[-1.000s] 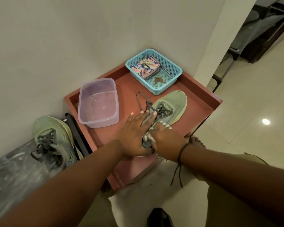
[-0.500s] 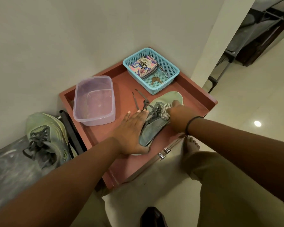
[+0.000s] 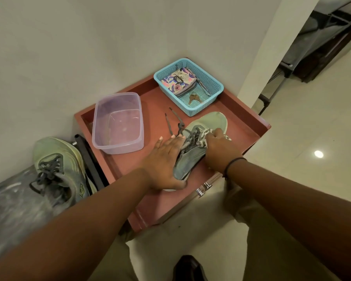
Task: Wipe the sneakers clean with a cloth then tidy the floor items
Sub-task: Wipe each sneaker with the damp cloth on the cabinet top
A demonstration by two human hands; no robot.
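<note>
Wiping in progress, tidying not begun, by the look of it.

Red tray-top cabinet (image 3: 241, 118), centre of frame, set into the wall corner. Everything in hand sits on it.

Sneaker on the tray (image 3: 209, 124), centre right, toe pointing to upper right, laces trailing loose toward upper left. Toe looks pale and fairly clean; the heel quarter nearer the camera is greyer, so I judge this shoe only partly wiped.

Second sneaker (image 3: 55, 167), lower left of frame, off the tray, resting on a clear plastic-wrapped bundle (image 3: 10, 209). No cloth near it; likely not yet done, though its state is hard to read.

Left hand (image 3: 164, 159): fingers straight and spread, palm pressed flat over the shoe's heel side, steadying it.

Right hand (image 3: 219, 147): fingers curled round a bunched striped cloth (image 3: 203, 136), pressing it on the laced midfoot.

Around:
- Clear plastic tub (image 3: 118, 122), left on the tray, appears empty, well apart from the shoe.
- Blue mesh basket (image 3: 213, 82), upper centre, just beyond the toe, holding a patterned pouch (image 3: 178, 82) and keys (image 3: 194, 98).
- Dark bar (image 3: 89, 159) between cabinet and second sneaker.

In the way: loose laces tangle under the cloth's path; the basket crowds the toe end.
</note>
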